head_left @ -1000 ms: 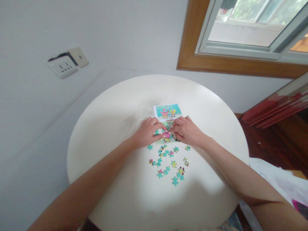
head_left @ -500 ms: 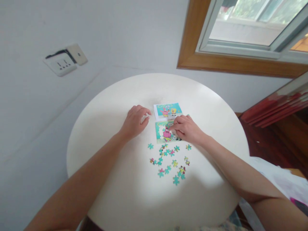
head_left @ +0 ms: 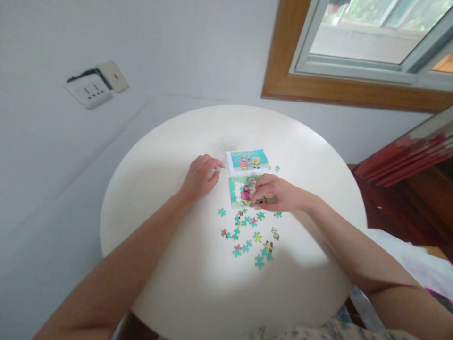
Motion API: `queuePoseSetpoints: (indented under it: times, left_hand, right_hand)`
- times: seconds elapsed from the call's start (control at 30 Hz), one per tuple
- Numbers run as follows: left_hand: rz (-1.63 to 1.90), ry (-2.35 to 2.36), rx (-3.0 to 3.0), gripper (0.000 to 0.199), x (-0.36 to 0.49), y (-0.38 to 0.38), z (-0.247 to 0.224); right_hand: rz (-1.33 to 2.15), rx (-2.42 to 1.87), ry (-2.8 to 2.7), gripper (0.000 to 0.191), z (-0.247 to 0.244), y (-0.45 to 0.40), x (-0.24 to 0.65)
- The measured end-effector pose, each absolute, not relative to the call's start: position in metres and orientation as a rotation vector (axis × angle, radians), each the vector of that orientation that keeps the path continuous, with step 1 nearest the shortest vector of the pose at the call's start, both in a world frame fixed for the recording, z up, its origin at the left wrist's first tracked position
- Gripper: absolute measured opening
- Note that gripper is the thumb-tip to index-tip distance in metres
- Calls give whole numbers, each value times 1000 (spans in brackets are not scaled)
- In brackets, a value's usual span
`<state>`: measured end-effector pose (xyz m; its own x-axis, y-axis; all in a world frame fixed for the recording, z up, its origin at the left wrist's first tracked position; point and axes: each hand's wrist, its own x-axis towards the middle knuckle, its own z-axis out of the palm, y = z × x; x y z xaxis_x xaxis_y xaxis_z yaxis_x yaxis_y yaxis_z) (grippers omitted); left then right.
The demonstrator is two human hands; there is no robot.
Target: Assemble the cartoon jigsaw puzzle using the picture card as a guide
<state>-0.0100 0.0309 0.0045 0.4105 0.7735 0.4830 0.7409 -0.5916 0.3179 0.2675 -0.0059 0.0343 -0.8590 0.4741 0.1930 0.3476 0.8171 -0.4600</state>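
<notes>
A partly filled jigsaw board [head_left: 235, 200] lies on the white round table, with a pink figure in its middle and pale gaps on its left. Just beyond it is a picture card [head_left: 249, 161] showing the same cartoon scene. My right hand [head_left: 274, 192] is over the board's right part, thumb and fingers curled together at its surface; whatever is between the fingertips is too small to make out. My left hand [head_left: 201, 177] rests on the table left of the board, fingers loosely bent and thumb apart, holding nothing. Several loose puzzle pieces [head_left: 246, 221] lie scattered nearer me.
One loose piece [head_left: 277, 168] lies right of the card. The table [head_left: 155, 156] stands against a wall with a socket [head_left: 90, 89]. A wood-framed window is at upper right, a red curtain [head_left: 406, 153] and a white bag [head_left: 399, 255] at the right.
My right hand has shifted slightly toward me over the board, and its fingertips moved from the pink figure's upper part to its lower right. My left hand has hardly moved.
</notes>
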Motion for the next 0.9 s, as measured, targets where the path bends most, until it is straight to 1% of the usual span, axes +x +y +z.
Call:
queuePoseSetpoints:
  times: [0.07, 0.17, 0.37, 0.53, 0.6, 0.7, 0.77, 0.9]
  left_hand:
    - [946, 1387, 2592, 18, -9, 30, 5]
    - [949, 1378, 2610, 19, -8, 29, 6]
    - [934, 1328, 2627, 19, -5, 25, 8]
    - [881, 1079, 2635, 19, 0, 19, 12]
    - [824, 946, 2631, 19, 3, 15, 14]
    - [761, 805, 2616, 17, 9, 9, 18]
    - [739, 750, 2597, 19, 13, 6, 19]
    - [758, 760, 2544, 23, 18, 2, 19]
  right_hand:
    - [708, -538, -2781, 15, 38, -11, 265]
    - [699, -544, -2833, 18, 40, -19, 260]
    - [787, -546, -2849, 6, 40, -25, 253]
    - [1083, -480, -2731, 4, 37, -22, 254]
    - [1135, -546, -2626, 5, 35, -20, 253]
    - [978, -817, -2356, 8, 31, -17, 250]
    - [834, -988, -2182, 5, 26, -15, 247]
    - [732, -1111, -2039, 6, 17, -15, 242]
